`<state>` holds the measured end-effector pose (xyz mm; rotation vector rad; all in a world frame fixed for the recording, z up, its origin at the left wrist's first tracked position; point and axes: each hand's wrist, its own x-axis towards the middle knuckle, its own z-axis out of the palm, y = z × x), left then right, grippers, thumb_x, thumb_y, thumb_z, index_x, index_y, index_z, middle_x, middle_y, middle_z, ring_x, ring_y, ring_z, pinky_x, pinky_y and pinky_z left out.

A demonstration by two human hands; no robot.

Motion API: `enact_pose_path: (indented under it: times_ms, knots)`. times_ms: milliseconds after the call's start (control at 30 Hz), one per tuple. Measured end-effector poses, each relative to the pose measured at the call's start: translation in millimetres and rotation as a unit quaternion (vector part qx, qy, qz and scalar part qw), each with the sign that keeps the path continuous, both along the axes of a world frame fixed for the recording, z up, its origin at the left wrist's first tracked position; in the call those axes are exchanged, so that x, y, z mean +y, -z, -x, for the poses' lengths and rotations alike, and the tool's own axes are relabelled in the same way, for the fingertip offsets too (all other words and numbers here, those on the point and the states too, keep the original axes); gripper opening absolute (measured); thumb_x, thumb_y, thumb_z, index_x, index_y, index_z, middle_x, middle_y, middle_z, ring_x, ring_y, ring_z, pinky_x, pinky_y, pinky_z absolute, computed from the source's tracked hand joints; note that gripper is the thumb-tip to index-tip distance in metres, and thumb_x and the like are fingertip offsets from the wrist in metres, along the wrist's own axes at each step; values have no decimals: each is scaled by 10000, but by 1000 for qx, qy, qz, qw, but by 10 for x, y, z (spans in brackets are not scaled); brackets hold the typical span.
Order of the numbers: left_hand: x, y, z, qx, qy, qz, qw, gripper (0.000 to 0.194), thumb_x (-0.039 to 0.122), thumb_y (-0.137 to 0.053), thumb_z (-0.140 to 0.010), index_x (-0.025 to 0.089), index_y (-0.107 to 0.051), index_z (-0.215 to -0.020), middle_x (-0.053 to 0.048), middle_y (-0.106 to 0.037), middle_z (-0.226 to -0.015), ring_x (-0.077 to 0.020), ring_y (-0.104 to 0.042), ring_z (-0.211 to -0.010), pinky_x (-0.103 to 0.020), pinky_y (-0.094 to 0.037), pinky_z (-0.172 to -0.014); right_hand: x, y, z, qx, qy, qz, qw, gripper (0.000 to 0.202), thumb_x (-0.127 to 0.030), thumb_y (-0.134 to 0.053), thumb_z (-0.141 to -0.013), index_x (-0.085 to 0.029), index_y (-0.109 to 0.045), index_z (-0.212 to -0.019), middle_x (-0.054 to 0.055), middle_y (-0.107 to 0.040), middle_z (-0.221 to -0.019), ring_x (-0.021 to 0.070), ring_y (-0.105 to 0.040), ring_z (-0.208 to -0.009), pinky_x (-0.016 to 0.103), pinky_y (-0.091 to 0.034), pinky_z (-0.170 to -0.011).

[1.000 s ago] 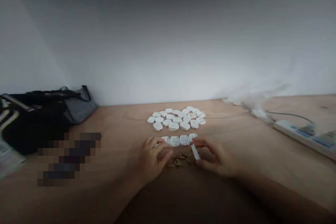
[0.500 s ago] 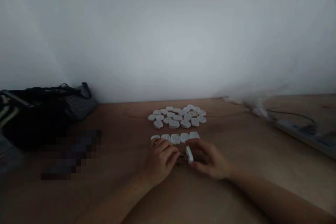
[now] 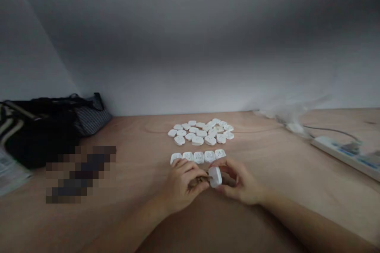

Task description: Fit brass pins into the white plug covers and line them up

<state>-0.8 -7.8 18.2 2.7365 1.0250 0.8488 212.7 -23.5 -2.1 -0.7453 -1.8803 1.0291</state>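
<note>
Holds a white, rounded-square plastic piece [image 3: 215, 177] at lower centre of the frame, clamped between thumb and fingers of the right grip [image 3: 242, 182]. Lies directly left of that grip, tipped on edge, broad face toward the left grip [image 3: 182, 182], longer visible axis running up and down the frame. Shows the left grip just beside that face, pinched on what looks like a thin brass-coloured metal piece [image 3: 209, 176]; too blurred to tell contact. Has a straight row of five white plastic pieces [image 3: 198, 157] near, just above, limiting room upward. Has light-brown wooden surface [image 3: 276, 154] stretching right, as far as a white power strip [image 3: 341, 157] at the right edge.
</note>
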Motion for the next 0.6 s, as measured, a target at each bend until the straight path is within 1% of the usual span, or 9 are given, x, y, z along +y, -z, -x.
enact_pose_path:
  times_ms: [67, 133, 200, 267, 367, 433, 467, 533, 600]
  knots:
    - [-36, 18, -61, -4, 9, -6, 1000, 135, 328, -575, -841, 221, -656, -830, -9, -644, -775, -181, -546, -777, -354, -347, -778, -28, -6, 44, -2, -5, 3, 1000, 367, -199, -617, -737, -209, -484, -1080, 57, -606, -1054, 202, -589, -981, 314, -494, -829]
    - [-52, 36, -94, -3, 6, -22, 1000, 170, 290, -535, -864, 203, -641, -763, -12, -639, -745, -177, -541, -760, -354, -348, -774, -44, -9, 72, -15, 5, -6, 1000, 349, -202, -613, -734, -208, -493, -1061, 53, -618, -1027, 203, -594, -960, 303, -499, -798]
    - [-47, 45, -97, -4, -7, -42, 999, 207, 261, -495, -878, 191, -623, -731, -19, -630, -731, -176, -537, -756, -356, -350, -781, -40, -19, 72, -33, 34, -30, 998, 332, -198, -606, -724, -209, -502, -1040, 43, -629, -974, 198, -602, -916, 298, -498, -777]
    - [-22, 38, -69, -7, -27, -55, 998, 223, 261, -474, -881, 184, -614, -724, -23, -620, -721, -177, -536, -750, -356, -353, -784, -6, -32, 26, -58, 74, -75, 993, 341, -187, -604, -710, -211, -513, -1037, 39, -628, -959, 199, -600, -895, 305, -489, -781]
    - [39, 1, 28, 3, -52, -52, 997, 230, 284, -481, -877, 186, -625, -727, -21, -621, -710, -177, -532, -734, -359, -348, -783, 120, -22, -149, -95, 126, -143, 977, 360, -181, -621, -697, -214, -543, -1047, 61, -604, -1033, 224, -573, -961, 343, -460, -839]
    - [83, -22, 111, 32, -42, -40, 998, 215, 307, -509, -868, 206, -646, -736, -11, -633, -715, -182, -535, -745, -366, -339, -786, 243, 19, -319, -101, 151, -155, 971, 274, -189, -603, -725, -214, -567, -996, 67, -591, -1044, 228, -559, -991, 359, -449, -867]
    - [102, -27, 151, 48, -33, -31, 998, 203, 315, -525, -861, 218, -657, -741, -5, -639, -717, -184, -539, -752, -370, -336, -790, 308, 48, -409, -96, 160, -155, 970, 254, -196, -597, -735, -211, -564, -987, 69, -589, -1044, 227, -557, -994, 363, -448, -873]
    - [134, -21, 215, 72, -22, -13, 997, 182, 319, -546, -853, 239, -674, -751, 0, -646, -725, -186, -549, -767, -375, -337, -798, 424, 111, -574, -98, 187, -143, 967, 229, -220, -598, -742, -209, -559, -968, 62, -602, -990, 219, -579, -934, 361, -467, -836]
    - [156, 8, 257, 81, -32, -3, 996, 145, 327, -563, -841, 249, -684, -823, -12, -651, -777, -198, -560, -804, -379, -354, -805, 504, 164, -693, -113, 189, -116, 969, 210, -251, -598, -754, -206, -558, -956, 51, -625, -940, 214, -592, -891, 364, -474, -820]
